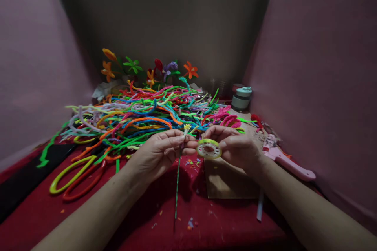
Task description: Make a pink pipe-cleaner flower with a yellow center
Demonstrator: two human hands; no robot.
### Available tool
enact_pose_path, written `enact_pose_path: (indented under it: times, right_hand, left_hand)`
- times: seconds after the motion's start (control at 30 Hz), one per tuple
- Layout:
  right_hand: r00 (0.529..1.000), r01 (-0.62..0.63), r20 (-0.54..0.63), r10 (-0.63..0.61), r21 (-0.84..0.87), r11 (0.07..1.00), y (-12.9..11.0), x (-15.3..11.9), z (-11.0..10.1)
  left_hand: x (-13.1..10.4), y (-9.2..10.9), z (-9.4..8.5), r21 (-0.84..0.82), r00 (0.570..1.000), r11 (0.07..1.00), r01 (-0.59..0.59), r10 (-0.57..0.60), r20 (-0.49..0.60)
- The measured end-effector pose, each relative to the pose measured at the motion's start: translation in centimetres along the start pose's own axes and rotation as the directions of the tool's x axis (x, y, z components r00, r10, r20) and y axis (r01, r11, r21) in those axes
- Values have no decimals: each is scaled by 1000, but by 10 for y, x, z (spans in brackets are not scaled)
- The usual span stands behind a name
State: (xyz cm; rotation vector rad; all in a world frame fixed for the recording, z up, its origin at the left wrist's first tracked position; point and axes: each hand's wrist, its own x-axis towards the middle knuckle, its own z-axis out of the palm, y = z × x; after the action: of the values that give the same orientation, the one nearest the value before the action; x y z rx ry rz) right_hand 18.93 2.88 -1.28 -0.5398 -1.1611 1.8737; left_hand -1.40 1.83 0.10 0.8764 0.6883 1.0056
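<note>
My left hand (160,151) pinches a thin green stem (177,188) near its top, so the stem hangs down over the red cloth. A small tuft of pale yellow strands (187,128) sticks up above the thumb and fingertips. Close beside it, my right hand (240,147) grips a roll of yellow-green tape (209,148) with a white perforated core. The fingertips of the two hands are near each other, and whether a strip of tape runs between them I cannot make out.
A heap of colourful pipe cleaners (141,113) spreads behind my hands. Scissors with yellow and red handles (85,176) lie at left. At right are a pink glue gun (290,160), a glue stick (260,206), a brown board (229,184) and a lidded cup (241,99). Pipe-cleaner flowers (191,70) stand behind.
</note>
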Motion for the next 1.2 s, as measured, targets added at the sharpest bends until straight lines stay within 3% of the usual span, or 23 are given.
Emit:
enact_pose_path:
  times: [0.63, 0.77, 0.9, 1.2]
  right_hand:
    - [999, 9, 48, -5, -84, 996, 0, 0, -3]
    - [993, -12, 115, 12, -1, 1000, 4, -1, 2]
    - [978, -107, 192, 86, 103, 989, 10, 0, 11]
    - [971, -222, 80, 227, -64, 973, 20, 1, 14]
  left_hand:
    - [1, -2, -6, 64, 1000, 998, 2, -2, -1]
    - [-1, -1, -2, 83, 999, 996, 16, -19, 30]
    - [-3, -1, 2, 107, 997, 994, 11, -19, 72]
    - [-4, -5, 1, 205, 989, 979, -8, -22, 144]
